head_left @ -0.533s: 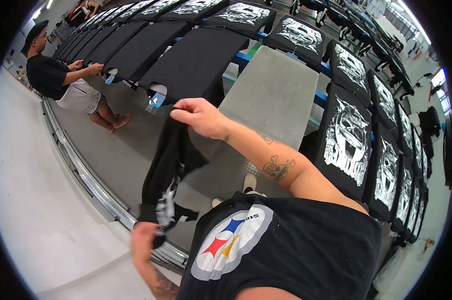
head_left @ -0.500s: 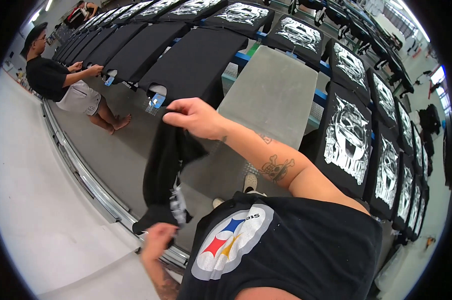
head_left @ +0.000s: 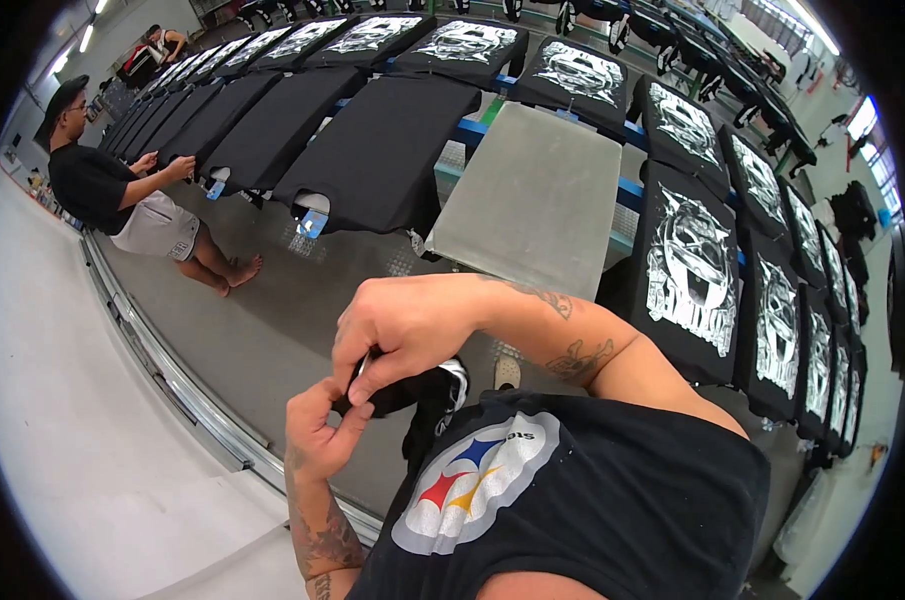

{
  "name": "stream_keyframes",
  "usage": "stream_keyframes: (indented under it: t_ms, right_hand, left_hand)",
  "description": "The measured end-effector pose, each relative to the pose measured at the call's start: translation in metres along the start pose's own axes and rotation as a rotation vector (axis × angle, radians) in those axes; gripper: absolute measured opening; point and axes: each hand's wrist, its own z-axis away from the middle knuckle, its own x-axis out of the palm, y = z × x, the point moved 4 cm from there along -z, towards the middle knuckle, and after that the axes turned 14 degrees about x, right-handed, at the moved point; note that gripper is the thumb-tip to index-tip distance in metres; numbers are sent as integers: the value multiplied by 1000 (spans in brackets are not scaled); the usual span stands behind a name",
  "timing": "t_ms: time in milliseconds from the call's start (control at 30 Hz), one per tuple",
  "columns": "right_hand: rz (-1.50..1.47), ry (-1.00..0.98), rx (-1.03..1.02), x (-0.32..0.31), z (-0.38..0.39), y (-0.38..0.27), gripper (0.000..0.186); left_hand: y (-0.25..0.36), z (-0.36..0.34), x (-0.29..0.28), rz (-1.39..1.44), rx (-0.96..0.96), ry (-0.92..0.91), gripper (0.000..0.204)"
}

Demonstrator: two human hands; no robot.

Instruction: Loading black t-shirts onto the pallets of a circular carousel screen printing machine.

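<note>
My left hand (head_left: 324, 428) and my right hand (head_left: 407, 328) meet in front of my body, fingers closed on the edge of a black T-shirt (head_left: 427, 392). The shirt hangs bunched below my right hand, and part of its white print shows at the fold. Much of the cloth is hidden behind my hands and my right forearm. Beyond my hands lies a bare grey flat board (head_left: 534, 190). To its left, a plain black shirt (head_left: 390, 140) is spread over another board.
Black shirts with white prints (head_left: 690, 265) cover several boards on the right. A blue rail (head_left: 469, 132) runs beneath the row. At the left a co-worker (head_left: 97, 165) stands with both hands at a black shirt. A metal floor rail (head_left: 162, 365) curves along the white surface.
My hands were far apart with the shirt stretched between them. My right hand has come down and my left up, so they now meet. The shirt has swung right toward my body.
</note>
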Motion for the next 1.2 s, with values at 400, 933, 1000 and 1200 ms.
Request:
stream_keyframes:
  t_ms: [400,933,1000,1200]
  right_hand:
    - [-203,570,-142,-66,93,-30,11]
    - [-155,432,-208,-60,95,-34,24]
    - [-157,555,-131,-68,112,-30,27]
    - [-45,690,-41,-87,163,-22,19]
  left_hand:
    - [-138,88,81,-442,-591,-953,53]
    - [-250,136,180,-87,-535,-40,21]
    - [-254,143,155,-13,-583,45,19]
    - [-216,134,74,805,-736,531,16]
